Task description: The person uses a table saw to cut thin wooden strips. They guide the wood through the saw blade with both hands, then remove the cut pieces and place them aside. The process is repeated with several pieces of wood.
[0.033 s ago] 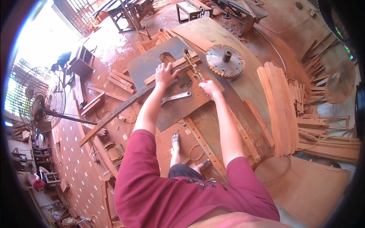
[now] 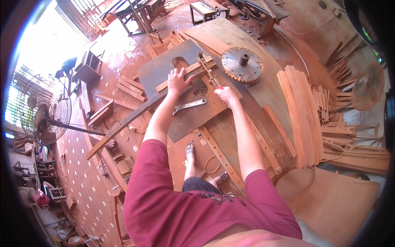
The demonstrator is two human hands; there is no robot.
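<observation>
My left hand point(image 2: 178, 81) lies with fingers spread on a wooden strip point(image 2: 161, 87) set across the dark metal machine table point(image 2: 152, 71). Closed around the red handle of a metal clamp point(image 2: 210, 75) is my right hand point(image 2: 226, 95). The clamp reaches away from that hand toward the strip's far right end. A long wooden bar point(image 2: 123, 123) runs from near my left hand down to the left. Between my forearms, a wrench point(image 2: 190, 106) rests on the table. What lies beneath my left palm is hidden.
A toothed circular saw blade point(image 2: 242, 66) lies just right of the clamp. Farther right are curved wooden boards point(image 2: 300, 119). A standing fan point(image 2: 43, 115) is at the left, and loose wood pieces point(image 2: 131, 89) lie on the floor. Another person point(image 2: 42, 199) is at the far lower left.
</observation>
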